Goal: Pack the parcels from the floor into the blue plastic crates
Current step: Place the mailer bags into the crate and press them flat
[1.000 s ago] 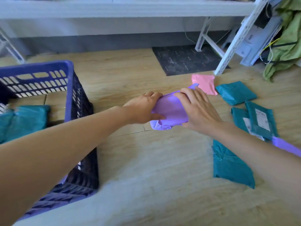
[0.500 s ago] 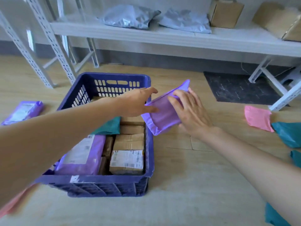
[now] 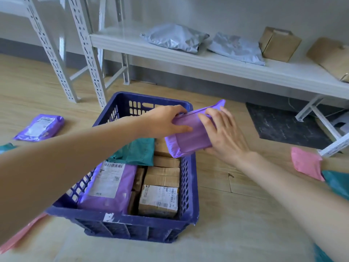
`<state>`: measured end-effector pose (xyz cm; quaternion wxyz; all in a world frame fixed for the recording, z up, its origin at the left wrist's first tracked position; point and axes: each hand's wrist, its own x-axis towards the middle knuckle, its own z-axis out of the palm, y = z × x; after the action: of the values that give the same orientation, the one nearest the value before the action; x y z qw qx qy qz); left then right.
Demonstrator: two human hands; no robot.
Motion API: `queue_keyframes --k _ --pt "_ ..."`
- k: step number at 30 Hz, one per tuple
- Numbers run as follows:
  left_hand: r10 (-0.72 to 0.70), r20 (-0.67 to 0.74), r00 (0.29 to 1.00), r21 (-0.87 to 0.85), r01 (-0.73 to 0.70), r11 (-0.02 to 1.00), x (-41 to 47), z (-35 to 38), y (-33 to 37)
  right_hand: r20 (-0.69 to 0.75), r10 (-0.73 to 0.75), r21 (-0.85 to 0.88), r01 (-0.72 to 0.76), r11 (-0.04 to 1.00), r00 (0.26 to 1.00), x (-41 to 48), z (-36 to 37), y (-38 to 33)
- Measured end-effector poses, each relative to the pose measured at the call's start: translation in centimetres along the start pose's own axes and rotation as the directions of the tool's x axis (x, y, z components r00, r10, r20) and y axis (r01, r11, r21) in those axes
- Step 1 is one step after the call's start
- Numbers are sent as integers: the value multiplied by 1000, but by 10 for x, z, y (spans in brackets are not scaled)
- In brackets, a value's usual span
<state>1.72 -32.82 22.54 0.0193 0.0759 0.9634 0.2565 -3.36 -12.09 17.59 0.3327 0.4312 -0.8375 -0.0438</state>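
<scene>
Purple poly film wraps the mailer [image 3: 190,135] in hand. I judge it light and soft-skinned over a firmer, blocky filling, with a slick surface and loose flaps at both ends that would slip if pinched alone. It is best held across the padded body, as it is here. The left grip [image 3: 164,120] grasps its 10 o'clock edge, fingers over the top and thumb on the near face. The right grip [image 3: 224,135] wraps the 3 o'clock end, fingers spread on the upper face, thumb hidden.

The mailer hangs tilted above the right wall of the blue crate [image 3: 192,186], near the crate's 1 o'clock corner. Inside, cardboard boxes [image 3: 160,199] fill the right column, a labelled purple bag [image 3: 109,186] lies at 7 o'clock and a teal bag [image 3: 137,152] at 11 o'clock. The likeliest room is on top of the boxes at 1 o'clock, and the rim is the edge to clear. A shelf post [image 3: 88,53] stands beyond at 11 o'clock, well apart.
</scene>
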Motion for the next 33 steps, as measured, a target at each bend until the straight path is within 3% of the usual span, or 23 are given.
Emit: queue_keyframes --k 9,17,20,24,27,33 --pt "-108 25 994 -11 108 994 -24 -1 -50 72 -57 158 45 986 996 14 26 -67" --pt "-117 63 991 115 110 987 -40 28 -78 277 -60 320 -33 947 959 15 28 -91" --pt "-82 71 994 155 70 985 -46 35 -81 415 -62 421 -131 897 908 18 29 -93" --pt "-67 115 991 136 51 989 -58 44 -85 611 -78 536 -339 773 787 20 34 -100" --pt "-70 156 985 139 48 989 -67 53 -90 672 -117 557 -396 730 731 15 35 -106" --pt "-9 182 983 50 0 999 -84 75 -98 699 -165 571 -404 714 696 1 36 -117"
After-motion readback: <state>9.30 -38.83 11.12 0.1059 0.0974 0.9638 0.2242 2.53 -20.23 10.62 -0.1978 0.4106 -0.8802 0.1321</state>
